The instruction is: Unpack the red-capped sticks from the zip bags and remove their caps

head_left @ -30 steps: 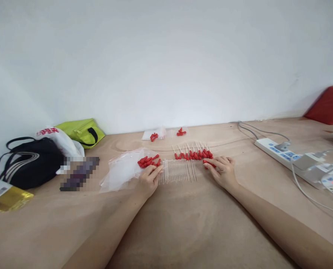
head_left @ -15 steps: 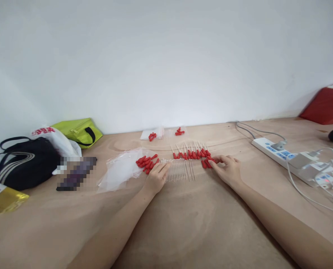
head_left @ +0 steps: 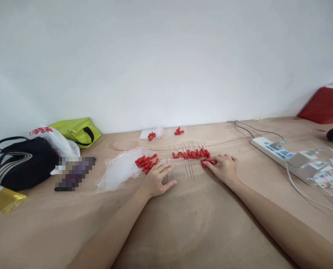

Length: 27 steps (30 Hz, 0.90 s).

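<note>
My left hand point(head_left: 156, 180) rests at the left end of a row of thin clear glass tubes point(head_left: 180, 172), its thumb and fingers spread apart. The fingertips touch or cover the nearest tubes. At the right, my right hand point(head_left: 224, 168) has thumb and fingers closed on a red rubber bulb point(head_left: 207, 163) in a small cluster; the fingers partly hide it. Behind the row lie droppers with red bulbs point(head_left: 193, 153), their glass stems pointing to the wall. A pile of loose red bulbs point(head_left: 146, 163) sits just left of my left hand.
Clear zip bags point(head_left: 118, 170) are spread at the left, and two bags with red bulbs point(head_left: 151, 136) lie near the wall. A power strip point(head_left: 275, 151) with cables stands right. Far left are a black bag point(head_left: 29, 164), a green bag point(head_left: 77, 130) and a gold packet point(head_left: 4, 200).
My left hand has opened, its thumb now moved out to the right over the near ends of the tubes. My right hand has shifted slightly left at the red bulbs.
</note>
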Each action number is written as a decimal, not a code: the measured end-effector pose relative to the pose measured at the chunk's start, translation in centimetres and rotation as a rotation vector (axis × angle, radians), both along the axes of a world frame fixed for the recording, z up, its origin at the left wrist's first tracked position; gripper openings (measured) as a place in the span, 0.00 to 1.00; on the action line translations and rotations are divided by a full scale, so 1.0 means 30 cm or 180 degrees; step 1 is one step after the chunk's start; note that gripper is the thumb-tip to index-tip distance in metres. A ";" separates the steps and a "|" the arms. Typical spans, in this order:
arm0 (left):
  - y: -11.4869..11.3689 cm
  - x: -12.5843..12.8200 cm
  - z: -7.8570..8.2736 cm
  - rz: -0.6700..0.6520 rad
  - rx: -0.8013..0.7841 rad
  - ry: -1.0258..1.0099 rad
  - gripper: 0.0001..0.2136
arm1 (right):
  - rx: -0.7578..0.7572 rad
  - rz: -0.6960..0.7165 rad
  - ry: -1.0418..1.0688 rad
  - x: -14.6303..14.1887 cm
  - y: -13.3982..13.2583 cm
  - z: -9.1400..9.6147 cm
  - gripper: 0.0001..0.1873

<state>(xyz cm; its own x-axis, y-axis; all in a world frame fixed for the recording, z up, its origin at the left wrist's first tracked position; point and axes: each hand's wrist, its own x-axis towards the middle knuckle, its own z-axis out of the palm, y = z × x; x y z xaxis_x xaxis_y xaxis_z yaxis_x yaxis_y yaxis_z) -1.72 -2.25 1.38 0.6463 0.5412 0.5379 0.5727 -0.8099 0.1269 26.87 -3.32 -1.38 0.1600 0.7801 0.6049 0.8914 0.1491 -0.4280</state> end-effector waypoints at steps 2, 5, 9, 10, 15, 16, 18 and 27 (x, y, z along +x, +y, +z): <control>-0.002 -0.007 0.017 0.0058 -0.0156 0.0273 0.21 | -0.0048 0.0019 -0.0125 -0.001 0.003 -0.002 0.23; 0.001 -0.016 0.031 0.0061 -0.0456 0.0574 0.19 | -0.0076 0.0044 -0.0225 -0.001 0.004 -0.004 0.23; 0.005 -0.021 0.025 0.0098 -0.0608 0.0653 0.17 | -0.0035 0.0083 -0.0205 -0.004 -0.001 0.001 0.22; 0.005 -0.022 0.022 0.0101 -0.0580 0.0628 0.16 | -0.0022 0.0088 -0.0173 -0.005 -0.002 0.003 0.21; 0.005 -0.030 0.013 0.0077 -0.0440 0.0449 0.16 | 0.0044 0.0113 -0.0004 -0.021 0.006 0.022 0.17; 0.005 -0.031 0.011 0.0066 -0.0406 0.0412 0.17 | 0.0067 0.0136 -0.0011 -0.030 0.011 0.028 0.17; 0.006 -0.033 0.008 0.0045 -0.0336 0.0345 0.18 | 0.0121 0.0208 -0.0084 -0.060 0.025 0.042 0.15; 0.003 -0.040 0.005 0.0117 -0.0117 0.0134 0.19 | 0.0031 0.0073 -0.0915 -0.293 0.114 0.080 0.15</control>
